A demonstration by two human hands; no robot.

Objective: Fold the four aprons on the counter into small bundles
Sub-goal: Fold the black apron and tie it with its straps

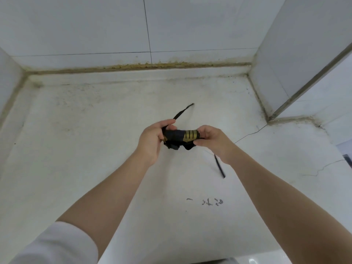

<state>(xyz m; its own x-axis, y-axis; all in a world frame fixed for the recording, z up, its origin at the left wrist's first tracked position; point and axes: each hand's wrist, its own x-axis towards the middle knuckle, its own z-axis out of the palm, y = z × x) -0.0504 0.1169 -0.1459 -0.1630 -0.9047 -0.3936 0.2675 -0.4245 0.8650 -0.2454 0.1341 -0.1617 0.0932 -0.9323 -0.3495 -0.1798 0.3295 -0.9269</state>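
Note:
A dark apron rolled into a small bundle (181, 137), black with gold stripes near its right end, is held above the white counter (95, 130). My left hand (152, 139) grips the bundle's left end and pinches a black strap (182, 111) that runs up and to the right. My right hand (213, 139) grips the right end between thumb and fingers. A second black strap (220, 167) trails down behind my right wrist onto the counter. No other apron is in view.
White tiled walls close the counter at the back and left. A tiled pillar (285, 63) juts in at the right. Cracks (249, 135) run across the counter's right side, and faint dark marks (211, 201) sit near the front.

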